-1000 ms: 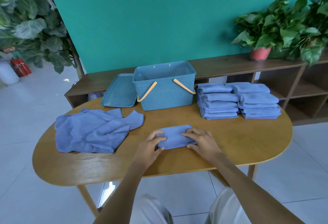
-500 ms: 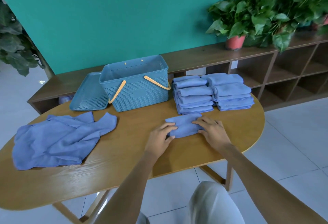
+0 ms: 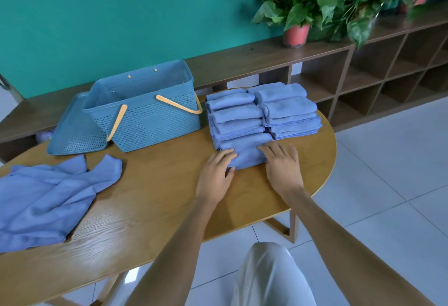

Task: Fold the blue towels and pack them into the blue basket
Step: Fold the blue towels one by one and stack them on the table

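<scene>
A folded blue towel lies on the wooden table, pushed up against two stacks of folded blue towels. My left hand grips its left end, fingers curled at the edge. My right hand rests flat on its right end with straight fingers. The blue basket with orange handles stands open and looks empty, left of the stacks. Several unfolded blue towels lie in a heap at the table's left.
The basket's blue lid leans flat behind the basket on the left. A low wooden shelf runs along the teal wall with potted plants on it. The table's rounded right edge is close to the stacks.
Both hands slid the folded towel away from me and to the right, up against the stacks. The camera view turned to the right.
</scene>
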